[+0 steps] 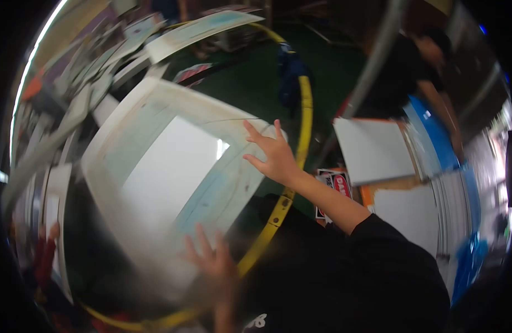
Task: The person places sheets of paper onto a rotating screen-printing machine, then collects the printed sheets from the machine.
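A glossy white rectangular sheet (170, 161) lies on a pale, worn board (122, 122) with rounded corners and bluish stains. My right hand (272, 155) is over the board's right side, just beyond the sheet's edge, with its fingers spread and nothing in them. Nearer to me, my left hand (214, 263) is blurred, its fingers apart by the board's lower edge. A hazy smear covers the lower part of the board and sheet.
A yellow curved rail (304, 116) rings the board. Stacked white sheets (375, 150) and red-black danger signs (340, 184) are at right, beside a person in black (397, 72). Another person's hand (54, 231) touches a panel at left. Boards (206, 30) lie piled behind.
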### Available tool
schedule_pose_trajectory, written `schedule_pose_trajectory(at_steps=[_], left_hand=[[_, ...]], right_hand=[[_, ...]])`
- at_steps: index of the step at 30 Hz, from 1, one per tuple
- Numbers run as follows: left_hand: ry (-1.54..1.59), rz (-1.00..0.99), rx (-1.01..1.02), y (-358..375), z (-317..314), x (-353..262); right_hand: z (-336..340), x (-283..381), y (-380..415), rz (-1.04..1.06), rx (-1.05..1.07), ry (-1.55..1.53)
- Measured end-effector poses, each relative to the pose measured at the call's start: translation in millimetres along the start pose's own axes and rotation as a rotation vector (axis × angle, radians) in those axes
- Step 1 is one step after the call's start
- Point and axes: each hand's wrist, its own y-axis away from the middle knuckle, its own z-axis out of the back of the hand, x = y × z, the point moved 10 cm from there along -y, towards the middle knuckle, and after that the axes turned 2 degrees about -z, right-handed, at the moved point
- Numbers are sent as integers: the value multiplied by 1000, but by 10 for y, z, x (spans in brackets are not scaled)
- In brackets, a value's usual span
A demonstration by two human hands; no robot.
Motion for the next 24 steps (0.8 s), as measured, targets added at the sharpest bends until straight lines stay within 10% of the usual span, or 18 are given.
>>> schedule_pose_trajectory(at_steps=[9, 17, 24], left_hand=[[401, -205, -148, 156, -28, -914], [561, -266, -178, 3, -48, -1340], [652, -325, -117, 6, 17, -1466]], right_hand=[[3367, 82, 701, 510, -889, 576], [4109, -9, 889, 303, -970, 613], [1804, -1529, 1542, -120, 174, 447]])
